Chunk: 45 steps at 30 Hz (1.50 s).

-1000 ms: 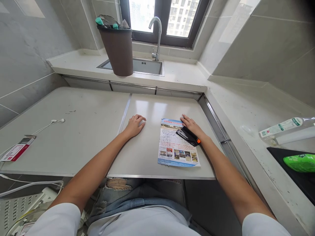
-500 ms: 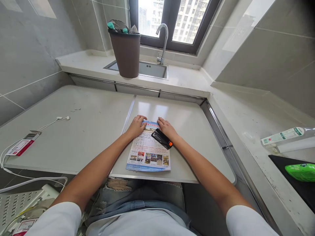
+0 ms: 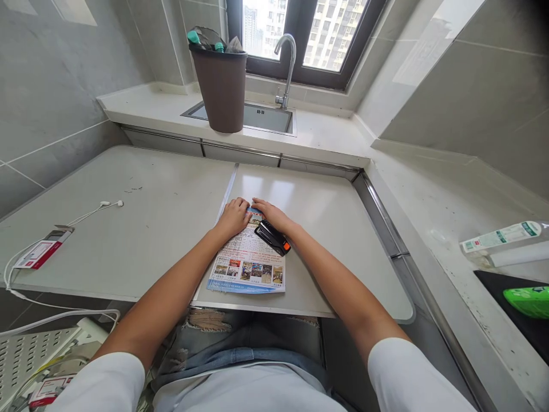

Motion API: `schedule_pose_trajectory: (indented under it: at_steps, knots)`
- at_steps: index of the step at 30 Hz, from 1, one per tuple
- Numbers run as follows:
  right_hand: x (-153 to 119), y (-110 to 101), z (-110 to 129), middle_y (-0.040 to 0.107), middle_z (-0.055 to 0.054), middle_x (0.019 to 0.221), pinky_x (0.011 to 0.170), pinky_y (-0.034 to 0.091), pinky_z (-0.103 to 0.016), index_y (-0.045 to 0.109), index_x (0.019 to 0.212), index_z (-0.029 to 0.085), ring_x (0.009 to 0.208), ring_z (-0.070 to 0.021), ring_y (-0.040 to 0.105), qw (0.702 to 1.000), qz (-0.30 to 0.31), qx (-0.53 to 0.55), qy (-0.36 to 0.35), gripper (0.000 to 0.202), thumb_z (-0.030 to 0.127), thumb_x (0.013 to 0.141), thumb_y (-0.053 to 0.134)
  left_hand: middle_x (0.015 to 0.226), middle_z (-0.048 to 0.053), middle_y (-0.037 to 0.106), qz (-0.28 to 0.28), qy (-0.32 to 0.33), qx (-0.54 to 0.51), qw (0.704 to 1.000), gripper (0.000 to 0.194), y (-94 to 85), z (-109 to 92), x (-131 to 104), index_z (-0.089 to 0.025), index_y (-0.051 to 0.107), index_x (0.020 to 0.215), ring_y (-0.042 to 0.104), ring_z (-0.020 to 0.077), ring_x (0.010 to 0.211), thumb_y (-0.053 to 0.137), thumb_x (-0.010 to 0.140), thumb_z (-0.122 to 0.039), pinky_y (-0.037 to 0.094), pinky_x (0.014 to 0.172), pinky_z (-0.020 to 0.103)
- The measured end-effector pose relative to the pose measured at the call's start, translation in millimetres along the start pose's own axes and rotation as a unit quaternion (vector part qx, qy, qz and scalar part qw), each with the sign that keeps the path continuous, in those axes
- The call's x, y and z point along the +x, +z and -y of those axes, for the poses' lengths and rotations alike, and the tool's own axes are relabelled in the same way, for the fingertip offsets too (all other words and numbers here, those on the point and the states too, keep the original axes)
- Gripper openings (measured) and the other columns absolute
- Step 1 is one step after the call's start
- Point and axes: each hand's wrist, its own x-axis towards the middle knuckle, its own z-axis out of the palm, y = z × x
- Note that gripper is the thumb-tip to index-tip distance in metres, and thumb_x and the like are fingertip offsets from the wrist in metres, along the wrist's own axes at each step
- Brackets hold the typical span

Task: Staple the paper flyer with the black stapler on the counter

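A printed flyer (image 3: 246,272) with small photos and a blue border lies on the white table. My left hand (image 3: 234,216) rests on its upper left edge, fingers loosely bent and not closed around anything. Over the top of the sheet lies my right hand (image 3: 272,215), its fingers stretched out flat and their tips close to those of the left. A black stapler (image 3: 273,238) with an orange end sits on the flyer, tilted, just beside the right palm. Both hands partly cover the flyer's upper part.
The table top (image 3: 171,229) carries a small red and white box (image 3: 43,250) and white earphones (image 3: 112,203) at left. Beyond it, a brown bin (image 3: 223,91) stands by the sink (image 3: 270,119). A clear bottle (image 3: 506,236) and a green packet (image 3: 527,301) lie at right.
Both hands, the flyer and the stapler have shifted to the left. My right hand has come closer to the left one, narrowing the gap at the flyer's top.
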Motion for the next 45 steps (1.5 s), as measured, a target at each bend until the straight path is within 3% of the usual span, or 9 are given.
schedule_pose_trajectory:
  at_steps: [7,11,14,17,20,28,32,36,45]
  knots:
    - [16.5,17.4,-7.1,0.049,-0.007,0.164,0.13,0.031,-0.048,0.066,0.138,0.023,0.156,-0.0221,0.041,0.999,-0.032,0.039,-0.019,0.051,0.009,0.092,0.05,0.13,0.019,0.06,0.001,-0.017,0.002,1.0,0.029,-1.1,-2.5,-0.2,-0.014,0.062,0.123,0.055,0.0356,0.123,0.056,0.101,-0.032,0.046,0.104,0.048]
    - [2.0,6.3,-3.0,0.051,-0.009,0.162,0.127,0.036,-0.046,0.065,0.139,0.021,0.152,-0.022,0.044,0.996,-0.072,0.015,-0.056,0.057,0.004,0.088,0.045,0.128,0.018,0.061,0.002,-0.021,-0.003,1.0,0.027,-1.9,-2.4,-0.4,-0.016,0.062,0.121,0.056,0.0351,0.122,0.057,0.1,-0.032,0.046,0.104,0.049]
    - [-21.2,-12.1,-8.4,0.063,-0.011,0.146,0.118,0.044,-0.047,0.069,0.13,0.02,0.137,-0.026,0.055,0.989,-0.132,-0.023,-0.064,0.046,0.009,0.09,0.049,0.127,0.017,0.061,0.006,-0.024,-0.007,1.0,0.026,-2.3,-1.6,-0.1,-0.018,0.062,0.121,0.056,0.035,0.123,0.057,0.099,-0.032,0.046,0.104,0.049]
    - [-50.8,-35.3,-31.0,0.073,-0.012,0.111,0.098,0.052,-0.042,0.076,0.1,0.019,0.107,-0.0271,0.064,0.985,-0.158,-0.071,0.009,0.027,0.013,0.09,0.051,0.128,0.016,0.061,0.007,-0.023,-0.007,1.0,0.026,-1.7,-0.4,0.3,-0.019,0.062,0.121,0.056,0.0349,0.123,0.057,0.099,-0.032,0.046,0.104,0.049]
    - [-85.0,-63.2,-66.5,0.073,-0.009,0.093,0.084,0.052,-0.034,0.076,0.09,0.019,0.084,-0.0223,0.065,0.976,-0.166,-0.093,0.103,0.023,0.016,0.086,0.053,0.128,0.016,0.061,0.005,-0.023,-0.007,1.0,0.026,-0.5,0.7,0.5,-0.019,0.063,0.121,0.056,0.035,0.122,0.057,0.099,-0.032,0.045,0.104,0.049]
    - [-177.9,-129.4,-145.2,0.074,-0.007,0.073,0.077,0.049,-0.033,0.08,0.086,0.017,0.073,-0.0225,0.067,0.912,-0.247,-0.111,0.308,0.026,0.023,0.078,0.056,0.128,0.016,0.061,0.002,-0.011,-0.001,1.0,0.025,0.0,2.6,0.8,-0.021,0.063,0.12,0.056,0.0355,0.121,0.056,0.099,-0.033,0.045,0.103,0.05]
    - [-193.5,-131.6,-157.8,0.074,-0.008,0.074,0.075,0.049,-0.033,0.08,0.086,0.015,0.073,-0.023,0.066,0.889,-0.301,-0.101,0.33,0.028,0.026,0.077,0.056,0.129,0.016,0.06,0.003,-0.01,0.006,1.0,0.026,-0.7,3.7,1.2,-0.021,0.063,0.121,0.055,0.0354,0.122,0.055,0.099,-0.033,0.045,0.104,0.051]
    - [-191.5,-124.8,-160.3,0.073,-0.006,0.075,0.074,0.047,-0.031,0.079,0.091,0.017,0.071,-0.0209,0.064,0.904,-0.285,-0.105,0.302,0.029,0.027,0.079,0.056,0.128,0.015,0.061,0.01,-0.006,0.006,1.0,0.027,-1.8,4.8,1.7,-0.021,0.062,0.121,0.056,0.0352,0.12,0.054,0.099,-0.035,0.045,0.103,0.051]
    - [-187.8,-121.7,-161.0,0.072,-0.005,0.077,0.073,0.043,-0.03,0.078,0.095,0.019,0.072,-0.0202,0.062,0.901,-0.275,-0.132,0.309,0.027,0.023,0.082,0.055,0.128,0.015,0.062,0.012,-0.004,0.012,1.0,0.025,-2.5,6.1,3.3,-0.022,0.061,0.119,0.055,0.0345,0.121,0.055,0.099,-0.034,0.045,0.103,0.05]
